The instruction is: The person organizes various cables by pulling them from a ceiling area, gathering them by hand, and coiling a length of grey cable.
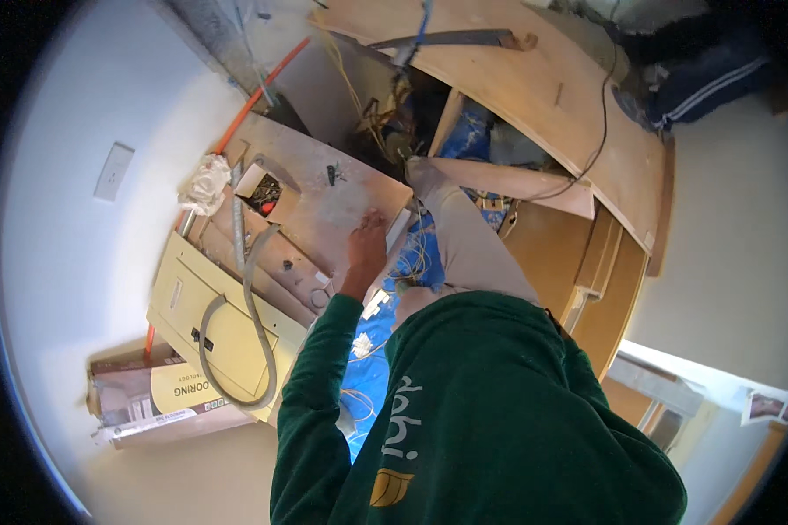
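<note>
My left hand (pixel 368 248) rests on a dusty wooden board (pixel 320 197) near its right edge, fingers lying on the surface and nothing visible in them. Just beyond it on the board is a pale dusty patch. A small black item (pixel 333 174) lies farther away. To the left of the hand, a small open box (pixel 256 178) holds dark screws or similar small hardware and a red piece. A grey flexible hose (pixel 248 284) curves over a cream metal panel (pixel 214 325). My right hand is out of view, its arm hidden beside my body in the green sweatshirt.
Blue sheeting (pixel 369 372) with loose wires covers the floor by my legs. A large curved wooden panel (pixel 534 83) with a black cable stands ahead right. An orange pipe (pixel 258 94) runs along the left wall. A flooring carton (pixel 162 394) lies lower left. Another person's dark trouser leg (pixel 700 92) shows at upper right.
</note>
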